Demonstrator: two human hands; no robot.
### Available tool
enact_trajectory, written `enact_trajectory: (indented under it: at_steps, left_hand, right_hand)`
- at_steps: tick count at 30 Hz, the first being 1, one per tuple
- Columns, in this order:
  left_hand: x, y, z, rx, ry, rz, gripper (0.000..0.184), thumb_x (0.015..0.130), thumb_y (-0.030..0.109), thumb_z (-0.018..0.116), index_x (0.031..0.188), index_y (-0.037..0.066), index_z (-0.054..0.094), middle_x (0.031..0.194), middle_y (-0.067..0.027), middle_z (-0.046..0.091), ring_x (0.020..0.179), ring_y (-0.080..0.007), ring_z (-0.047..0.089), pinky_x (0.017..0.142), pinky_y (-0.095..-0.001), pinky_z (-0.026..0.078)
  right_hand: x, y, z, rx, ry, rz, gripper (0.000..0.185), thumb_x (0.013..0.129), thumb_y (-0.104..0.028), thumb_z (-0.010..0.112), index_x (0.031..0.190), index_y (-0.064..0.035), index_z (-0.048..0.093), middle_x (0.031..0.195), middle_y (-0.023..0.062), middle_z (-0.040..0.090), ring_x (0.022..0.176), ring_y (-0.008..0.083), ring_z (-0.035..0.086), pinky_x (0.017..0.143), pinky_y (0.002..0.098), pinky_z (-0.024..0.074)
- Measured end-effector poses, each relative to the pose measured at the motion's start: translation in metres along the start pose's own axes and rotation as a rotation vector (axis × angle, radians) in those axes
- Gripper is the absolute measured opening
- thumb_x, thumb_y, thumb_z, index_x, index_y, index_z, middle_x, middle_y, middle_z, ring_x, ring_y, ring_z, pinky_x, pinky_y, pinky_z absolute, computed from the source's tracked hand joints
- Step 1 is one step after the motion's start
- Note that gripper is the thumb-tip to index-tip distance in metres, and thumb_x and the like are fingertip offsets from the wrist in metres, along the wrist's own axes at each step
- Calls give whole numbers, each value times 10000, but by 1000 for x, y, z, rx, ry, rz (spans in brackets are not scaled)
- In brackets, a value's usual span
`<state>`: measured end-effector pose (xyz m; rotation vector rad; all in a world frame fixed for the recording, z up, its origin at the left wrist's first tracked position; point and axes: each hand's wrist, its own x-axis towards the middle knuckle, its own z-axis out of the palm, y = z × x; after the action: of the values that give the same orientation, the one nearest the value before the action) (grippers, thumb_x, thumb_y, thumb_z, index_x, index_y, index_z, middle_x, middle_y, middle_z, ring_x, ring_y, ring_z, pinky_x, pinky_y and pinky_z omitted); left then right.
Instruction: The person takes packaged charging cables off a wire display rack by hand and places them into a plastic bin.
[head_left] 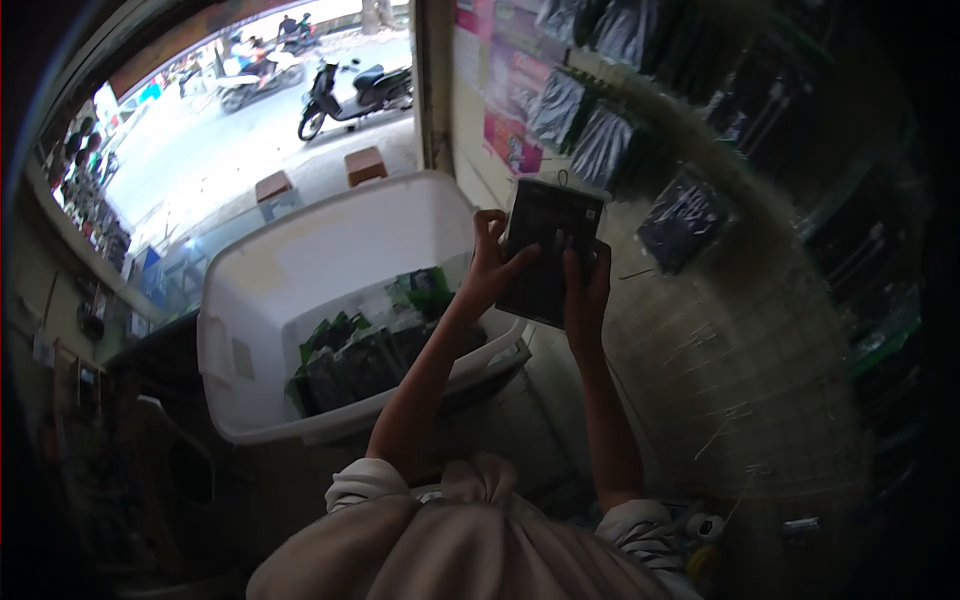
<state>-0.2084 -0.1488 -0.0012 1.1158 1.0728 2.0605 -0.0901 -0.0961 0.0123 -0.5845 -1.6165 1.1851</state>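
Note:
Both my hands grip a dark, flat, rectangular package [540, 215] with a small loop at its top; its exact kind is hard to make out in the dim light. My left hand [492, 268] holds its left edge, thumb across the front. On the opposite edge, my right hand [586, 290] is closed with its thumb on the front face. Below and left of the package stands a large white plastic tub [250, 270]. Several dark and green plastic-wrapped packets [370, 350] lie in the bottom of it.
Packaged goods [605, 140] hang on the wall at right, above a wire grid [720, 390] with bare hooks. A single dark packet [685, 220] hangs right of my hands. Beyond the opening, a parked scooter [355, 95] stands on the street.

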Motion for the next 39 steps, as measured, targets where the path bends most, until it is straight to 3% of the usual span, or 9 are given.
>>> enact_trajectory:
  at_steps: [4, 6, 8, 14, 16, 24, 27, 33, 39]
  left_hand:
    - [-46, 7, -58, 200, 153, -48, 705, 772, 55, 581, 1254, 124, 72, 1065, -165, 454, 965, -199, 493, 780, -293, 448]
    - [-68, -12, -102, 291, 180, -90, 782, 753, 72, 604, 1297, 192, 54, 1149, -223, 385, 1008, -264, 477, 833, -376, 415]
    - [-89, -25, -133, 553, 221, -303, 778, 740, 75, 610, 1309, 152, 85, 1178, -243, 368, 1046, -296, 453, 861, -385, 381]
    - [-147, -78, -199, 1039, 143, -400, 853, 696, 62, 600, 1283, -60, -7, 1216, -303, 314, 1097, -416, 371, 906, -377, 342]
    - [-148, -72, -198, 1003, 147, -840, 901, 678, 102, 632, 1257, -119, -23, 1173, -316, 365, 1125, -371, 365, 929, -326, 312]
    - [-150, -80, -206, 1093, 35, -950, 910, 703, 228, 627, 1255, -128, -2, 1168, -334, 356, 1104, -395, 372, 932, -354, 305]
    - [-135, -69, -193, 1140, 26, -829, 835, 727, 247, 613, 1269, -100, 81, 1177, -321, 350, 1117, -391, 354, 935, -363, 299]
    - [-50, -30, -108, 1041, 58, -211, 553, 779, 201, 557, 1241, 46, 295, 1187, -192, 380, 1098, -343, 361, 926, -388, 300]
    - [22, 19, 8, 708, -154, 226, 488, 770, 132, 569, 1205, 75, 353, 1171, -148, 405, 1108, -310, 374, 923, -368, 313]
  right_hand:
    - [-12, 48, 55, -50, -161, 40, 341, 844, -267, 484, 1074, -37, 381, 902, 149, 560, 806, 222, 567, 691, 317, 436]
    - [-23, 59, 80, -63, -247, 134, 357, 850, -284, 468, 1089, -39, 365, 908, 185, 554, 804, 266, 577, 677, 338, 442]
    - [-35, 90, 104, -235, -405, 195, 360, 854, -278, 460, 1099, -36, 355, 884, 207, 554, 783, 317, 577, 663, 352, 443]
    - [-67, 180, 153, -583, -849, 241, 508, 773, -226, 552, 1131, 55, 327, 1055, 270, 467, 1013, 396, 439, 869, 407, 349]
    - [-69, 191, 164, -612, -1122, 385, 542, 778, -160, 535, 1161, 96, 250, 1119, 328, 362, 1058, 426, 389, 885, 413, 353]
    - [-73, 196, 173, -747, -1223, 430, 588, 761, -135, 534, 1191, 124, 227, 1106, 345, 402, 1063, 401, 410, 887, 402, 357]
    - [-68, 182, 157, -667, -1150, 380, 537, 763, -147, 535, 1175, 99, 296, 1070, 306, 452, 1041, 389, 430, 879, 392, 362]
    - [-26, 87, 66, -441, -757, 129, 357, 786, -128, 512, 1106, 14, 442, 1073, 208, 481, 1013, 349, 450, 867, 383, 362]
    - [26, -17, -33, -510, -143, -202, 259, 812, -79, 471, 1065, -24, 462, 1047, 124, 493, 983, 254, 473, 825, 336, 389]
